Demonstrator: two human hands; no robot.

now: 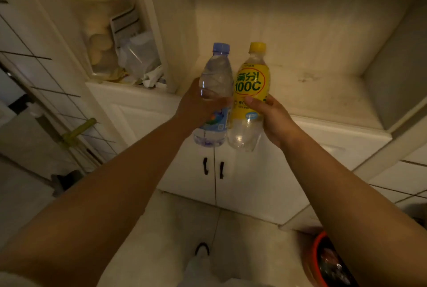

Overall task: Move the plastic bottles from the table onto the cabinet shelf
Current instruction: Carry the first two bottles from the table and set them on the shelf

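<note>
My left hand (196, 104) grips a clear water bottle (215, 78) with a pale blue cap and blue label. My right hand (270, 115) grips a clear bottle with a yellow cap and yellow label (251, 88). Both bottles stand upright side by side, almost touching, held in the air in front of the white cabinet's open shelf (318, 92). The bottle bottoms hang below the shelf's front edge. The shelf surface behind them is bare and a little stained.
A left compartment (122, 55) of the cabinet holds crumpled bags and packets. Below the shelf are two white doors with black handles (213, 167). An orange-rimmed bin (328, 263) sits on the tiled floor at lower right. A yellow-green handle (78, 130) juts out at left.
</note>
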